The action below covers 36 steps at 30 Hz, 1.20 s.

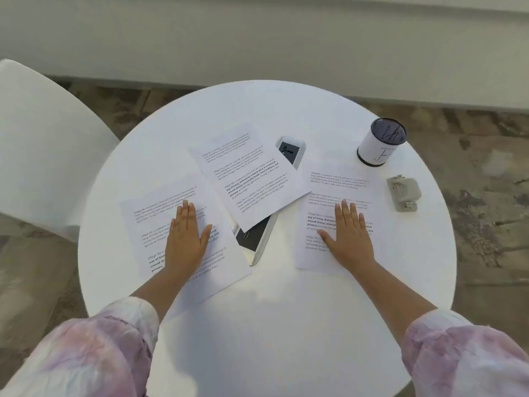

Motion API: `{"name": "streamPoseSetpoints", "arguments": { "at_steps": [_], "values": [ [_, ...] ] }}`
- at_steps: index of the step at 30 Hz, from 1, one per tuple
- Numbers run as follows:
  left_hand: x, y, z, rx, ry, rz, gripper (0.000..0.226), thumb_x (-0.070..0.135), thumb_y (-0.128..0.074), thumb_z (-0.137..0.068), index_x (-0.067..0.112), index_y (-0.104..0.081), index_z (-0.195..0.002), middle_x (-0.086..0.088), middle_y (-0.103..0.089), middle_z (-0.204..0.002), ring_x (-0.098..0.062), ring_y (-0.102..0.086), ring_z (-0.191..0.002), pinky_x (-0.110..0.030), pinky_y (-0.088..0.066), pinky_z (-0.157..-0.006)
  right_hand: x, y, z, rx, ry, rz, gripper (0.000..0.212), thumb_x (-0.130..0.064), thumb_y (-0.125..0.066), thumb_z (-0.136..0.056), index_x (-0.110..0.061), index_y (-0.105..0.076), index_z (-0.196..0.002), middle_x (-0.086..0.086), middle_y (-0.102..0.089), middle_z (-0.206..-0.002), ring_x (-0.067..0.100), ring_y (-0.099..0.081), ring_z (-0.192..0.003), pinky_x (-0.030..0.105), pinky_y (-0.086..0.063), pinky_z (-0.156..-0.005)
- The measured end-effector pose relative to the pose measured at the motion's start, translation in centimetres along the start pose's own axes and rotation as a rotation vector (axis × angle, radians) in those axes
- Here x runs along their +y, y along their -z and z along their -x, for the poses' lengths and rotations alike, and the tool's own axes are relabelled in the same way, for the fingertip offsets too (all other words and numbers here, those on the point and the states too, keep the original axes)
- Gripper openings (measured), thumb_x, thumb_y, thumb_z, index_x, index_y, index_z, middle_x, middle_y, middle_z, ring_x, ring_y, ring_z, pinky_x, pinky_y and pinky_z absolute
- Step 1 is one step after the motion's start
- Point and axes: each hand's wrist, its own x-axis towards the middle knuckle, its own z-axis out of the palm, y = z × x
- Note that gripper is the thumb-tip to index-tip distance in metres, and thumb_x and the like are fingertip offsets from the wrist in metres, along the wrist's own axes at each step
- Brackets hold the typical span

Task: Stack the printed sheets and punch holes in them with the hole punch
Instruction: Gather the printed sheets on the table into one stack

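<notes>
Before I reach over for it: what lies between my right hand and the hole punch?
In the head view, only the right printed sheet under the right hand, then bare table up to the hole punch.

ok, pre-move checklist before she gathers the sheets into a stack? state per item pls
1. Left hand flat on the left sheet: ok.
2. Right hand flat on the right sheet: ok.
3. Middle sheet free to lift: ok, no hand on it, though it lies over a white device.
4. Sheets already stacked: not ok, three lie apart, only edges overlapping.
5. Hole punch free: ok, right of the sheets, untouched.
6. Further sheets hidden underneath: cannot tell.
</notes>
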Motion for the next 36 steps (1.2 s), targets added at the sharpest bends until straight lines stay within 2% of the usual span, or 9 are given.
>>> {"name": "streamPoseSetpoints", "arguments": {
  "at_steps": [2, 9, 17, 22, 25, 28, 32, 34, 36],
  "values": [
    [-0.1, -0.1, 0.2, 0.007, 0.014, -0.003, 0.068, 0.042, -0.029, -0.096, 0.005, -0.004, -0.147, -0.009, -0.002, -0.157, -0.021, -0.001, -0.145, -0.033, -0.003, -0.117, -0.1, -0.2, 0.1, -0.011, -0.02, -0.035, 0.087, -0.066, -0.015, -0.083, -0.01, 0.0, -0.148, 0.007, 0.003, -0.158, 0.021, 0.009, -0.145, 0.035, 0.006, -0.118],
    [-0.2, -1.2, 0.8, -0.087, 0.06, 0.055, 0.069, 0.041, -0.033, -0.097, 0.003, -0.005, -0.147, -0.011, -0.006, -0.157, -0.024, -0.003, -0.145, -0.034, -0.002, -0.118, 0.2, -1.4, 0.6, -0.05, -0.065, -0.141, 0.078, -0.055, -0.032, -0.092, -0.011, -0.001, -0.148, 0.005, 0.003, -0.158, 0.02, 0.007, -0.146, 0.035, 0.003, -0.119],
    [-1.3, -2.3, 0.4, -0.114, 0.007, -0.055, 0.107, 0.078, 0.005, -0.071, 0.004, -0.005, -0.147, -0.012, -0.003, -0.157, -0.027, 0.0, -0.145, -0.035, 0.002, -0.114, 0.6, -2.2, 0.7, -0.029, -0.062, -0.146, 0.092, -0.071, -0.009, -0.077, -0.012, -0.002, -0.148, 0.004, 0.003, -0.158, 0.019, 0.008, -0.145, 0.032, 0.007, -0.117],
    [-1.0, -2.5, 0.3, -0.102, 0.014, -0.074, 0.097, 0.07, -0.001, -0.075, 0.005, -0.005, -0.147, -0.011, -0.001, -0.157, -0.026, 0.002, -0.145, -0.037, 0.001, -0.116, 0.6, -2.2, 0.6, -0.025, -0.063, -0.127, 0.093, -0.071, -0.006, -0.076, -0.012, -0.001, -0.148, 0.004, 0.004, -0.158, 0.019, 0.008, -0.145, 0.033, 0.005, -0.118],
    [-1.1, -2.7, 0.3, -0.088, -0.003, -0.069, 0.107, 0.077, 0.01, -0.073, 0.003, -0.009, -0.147, -0.012, -0.005, -0.156, -0.027, -0.002, -0.144, -0.038, -0.002, -0.115, 0.6, -2.1, 0.6, -0.027, -0.061, -0.117, 0.094, -0.071, -0.006, -0.075, -0.012, -0.003, -0.148, 0.005, 0.002, -0.158, 0.02, 0.006, -0.146, 0.034, 0.003, -0.118],
    [-1.1, -2.6, 0.1, -0.088, -0.013, -0.067, 0.106, 0.077, 0.01, -0.073, 0.003, -0.008, -0.147, -0.012, -0.005, -0.157, -0.027, -0.003, -0.144, -0.038, -0.002, -0.115, 0.3, -1.8, 0.4, -0.025, -0.087, -0.164, 0.089, -0.069, -0.021, -0.083, -0.011, -0.006, -0.148, 0.006, 0.0, -0.158, 0.021, 0.004, -0.146, 0.035, 0.003, -0.118],
    [-1.1, -2.3, -0.5, -0.078, -0.011, -0.028, 0.102, 0.077, 0.003, -0.074, 0.005, -0.003, -0.147, -0.009, 0.001, -0.157, -0.025, 0.0, -0.145, -0.035, 0.001, -0.115, -1.5, -1.2, 0.1, 0.038, -0.145, -0.267, 0.075, -0.047, -0.047, -0.09, -0.009, -0.015, -0.147, 0.009, -0.006, -0.158, 0.024, 0.0, -0.146, 0.037, 0.005, -0.116],
    [-1.2, -2.3, -0.5, -0.066, -0.016, -0.005, 0.103, 0.077, 0.005, -0.075, 0.005, -0.005, -0.147, -0.009, 0.0, -0.157, -0.025, -0.002, -0.145, -0.035, 0.0, -0.115, -3.1, -0.6, 0.2, 0.121, -0.133, -0.364, 0.063, -0.039, -0.053, -0.09, -0.009, -0.031, -0.141, 0.01, -0.023, -0.153, 0.026, -0.014, -0.144, 0.035, -0.003, -0.116],
    [-1.1, -2.2, -0.5, -0.035, 0.001, -0.017, 0.091, 0.068, -0.008, -0.083, 0.004, -0.009, -0.147, -0.011, -0.004, -0.157, -0.027, -0.005, -0.145, -0.039, -0.001, -0.115, -5.2, -0.2, 0.5, 0.202, -0.082, -0.45, 0.048, -0.033, -0.059, -0.087, -0.01, -0.047, -0.128, 0.009, -0.049, -0.135, 0.027, -0.04, -0.13, 0.035, -0.023, -0.109]
  ]
}}
